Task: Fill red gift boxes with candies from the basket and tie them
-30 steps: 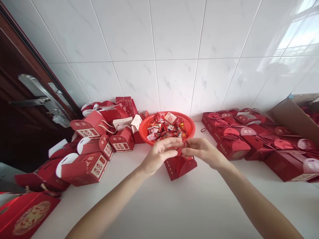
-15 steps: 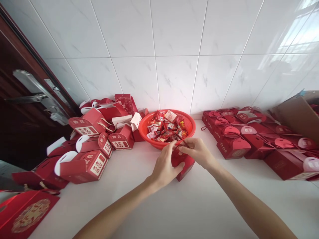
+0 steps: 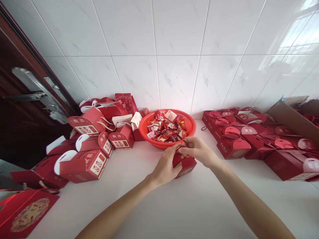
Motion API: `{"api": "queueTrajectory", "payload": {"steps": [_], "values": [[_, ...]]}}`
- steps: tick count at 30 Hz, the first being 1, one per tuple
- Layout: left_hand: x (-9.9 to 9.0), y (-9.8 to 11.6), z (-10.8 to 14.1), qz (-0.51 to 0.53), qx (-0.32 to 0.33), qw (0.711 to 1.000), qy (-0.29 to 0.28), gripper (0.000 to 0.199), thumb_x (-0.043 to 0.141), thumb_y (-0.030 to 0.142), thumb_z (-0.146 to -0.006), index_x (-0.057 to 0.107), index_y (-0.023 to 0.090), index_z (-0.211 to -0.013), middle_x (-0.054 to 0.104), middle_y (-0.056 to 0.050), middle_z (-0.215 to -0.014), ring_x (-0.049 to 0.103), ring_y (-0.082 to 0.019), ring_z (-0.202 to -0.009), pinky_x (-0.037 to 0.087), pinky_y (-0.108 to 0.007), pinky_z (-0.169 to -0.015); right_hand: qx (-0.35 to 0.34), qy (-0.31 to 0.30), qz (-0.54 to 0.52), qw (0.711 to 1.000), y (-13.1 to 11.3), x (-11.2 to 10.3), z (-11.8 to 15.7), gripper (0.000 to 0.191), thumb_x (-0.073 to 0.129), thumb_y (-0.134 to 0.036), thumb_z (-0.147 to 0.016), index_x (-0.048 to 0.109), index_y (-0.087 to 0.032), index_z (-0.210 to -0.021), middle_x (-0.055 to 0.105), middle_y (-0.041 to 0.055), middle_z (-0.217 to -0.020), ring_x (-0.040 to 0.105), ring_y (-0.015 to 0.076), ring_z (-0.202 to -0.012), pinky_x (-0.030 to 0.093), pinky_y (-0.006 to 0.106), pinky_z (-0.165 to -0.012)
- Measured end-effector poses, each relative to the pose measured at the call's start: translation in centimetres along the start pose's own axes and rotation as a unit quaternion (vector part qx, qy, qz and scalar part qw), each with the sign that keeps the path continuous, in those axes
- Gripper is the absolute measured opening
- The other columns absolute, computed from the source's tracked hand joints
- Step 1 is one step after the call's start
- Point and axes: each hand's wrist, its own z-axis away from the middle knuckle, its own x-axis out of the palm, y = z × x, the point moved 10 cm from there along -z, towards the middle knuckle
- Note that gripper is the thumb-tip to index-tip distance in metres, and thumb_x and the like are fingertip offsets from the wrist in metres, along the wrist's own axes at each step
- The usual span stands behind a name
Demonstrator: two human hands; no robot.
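A small red gift box stands on the white table, just in front of the orange-red basket. My left hand is closed round the box's left side, its fingertips up at the top. Over the top of the same box, my right hand is closed in a pinch. Its fingertips meet those of the left hand, and whatever is between them, perhaps a thin cord, is too small to make out. The plastic basket holds wrapped sweets in red and white wrappers.
Rows of red boxes with dark ties stand at the right, beside a cardboard carton. Loosely folded red boxes crowd the left. A shiny red box lies front left. White tiles form the wall, and a dark door borders the left.
The red box has turned slightly, showing more of its front. My hands remain at its top, the right one a little lower over it.
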Motion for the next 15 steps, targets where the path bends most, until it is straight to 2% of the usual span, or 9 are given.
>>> {"api": "queueTrajectory", "payload": {"steps": [3, 7, 10, 15], "values": [[0.1, -0.4, 0.2, 0.025, -0.001, 1.000, -0.015, 0.061, 0.059, 0.014, -0.085, 0.044, 0.019, -0.144, 0.059, -0.015, -0.141, 0.055, -0.030, -0.131, 0.046, -0.051, -0.111, -0.023, 0.066, 0.161, 0.984, -0.3, -0.8, 0.0, 0.026, 0.060, -0.016, -0.066, 0.035, -0.022, -0.061, 0.043, -0.0070, -0.058, 0.039, 0.0096, -0.055, 0.029, 0.025, -0.052], [-0.3, -0.8, 0.3, 0.049, -0.025, 0.998, -0.014, 0.059, 0.061, 0.024, -0.091, 0.042, 0.019, -0.146, 0.062, -0.015, -0.136, 0.058, -0.030, -0.128, 0.048, -0.049, -0.108, -0.019, 0.119, 0.358, 0.926, -1.8, -1.2, 0.4, 0.026, 0.054, -0.008, -0.069, 0.032, -0.023, -0.065, 0.045, -0.0058, -0.058, 0.034, 0.0109, -0.053, 0.023, 0.027, -0.052], [-0.5, -0.9, 0.4, 0.042, -0.037, 0.998, -0.017, 0.063, 0.066, 0.032, -0.090, 0.042, 0.020, -0.147, 0.062, -0.015, -0.136, 0.057, -0.030, -0.130, 0.048, -0.049, -0.109, -0.002, 0.126, 0.425, 0.897, -2.7, -1.4, 0.7, 0.024, 0.054, -0.009, -0.072, 0.035, -0.023, -0.068, 0.050, -0.0042, -0.061, 0.037, 0.0124, -0.054, 0.021, 0.028, -0.052], [-0.3, -1.0, 0.5, 0.049, -0.053, 0.997, -0.026, 0.069, 0.073, 0.034, -0.085, 0.044, 0.021, -0.146, 0.058, -0.015, -0.142, 0.055, -0.031, -0.132, 0.047, -0.050, -0.110, 0.001, 0.097, 0.456, 0.884, -3.3, -1.7, 0.7, 0.022, 0.055, -0.011, -0.075, 0.039, -0.022, -0.066, 0.053, -0.0025, -0.063, 0.043, 0.0135, -0.059, 0.022, 0.028, -0.053]]}}
